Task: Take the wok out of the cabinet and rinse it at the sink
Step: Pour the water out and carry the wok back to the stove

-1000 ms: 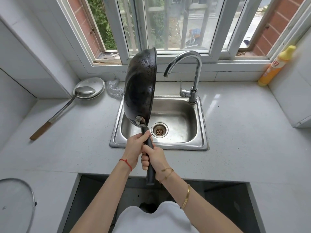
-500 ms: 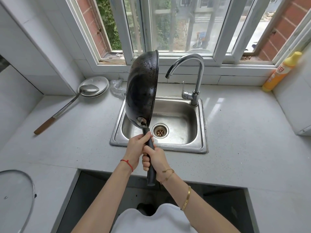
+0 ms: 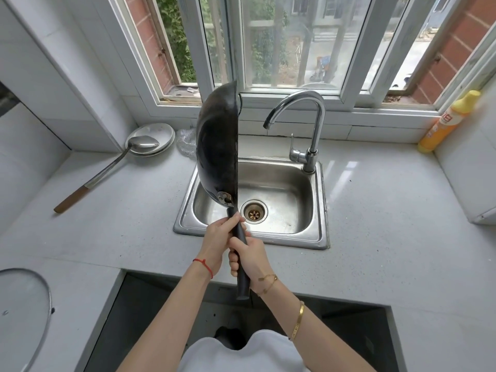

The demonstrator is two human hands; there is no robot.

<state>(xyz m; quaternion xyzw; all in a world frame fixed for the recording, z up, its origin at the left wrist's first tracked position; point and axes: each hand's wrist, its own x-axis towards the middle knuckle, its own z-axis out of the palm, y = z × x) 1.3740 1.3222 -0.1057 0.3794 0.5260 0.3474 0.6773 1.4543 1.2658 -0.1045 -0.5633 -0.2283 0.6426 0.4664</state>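
A black wok (image 3: 216, 149) stands on edge above the left side of the steel sink (image 3: 319, 205), its rim facing right and its dark underside facing left. Both hands grip its long black handle. My left hand (image 3: 218, 241) holds the handle just below the rivet plate. My right hand (image 3: 248, 257) holds it lower down, with the handle's end sticking out past my wrist. The chrome tap (image 3: 308, 122) arches over the sink's back right; no water runs from it. The drain (image 3: 253, 214) lies open just right of the handle.
A metal ladle (image 3: 107, 170) with a wooden grip rests on a plate (image 3: 158, 132) at the back left. A clear bag (image 3: 186, 142) lies behind the wok. A yellow bottle (image 3: 445, 122) stands far right. A glass lid (image 3: 21, 312) sits at lower left. The open cabinet (image 3: 161, 304) gapes below the counter.
The wok has turned more edge-on, so I see its rim as a near-straight line and less of its inside. Both hands keep the same hold on the handle.
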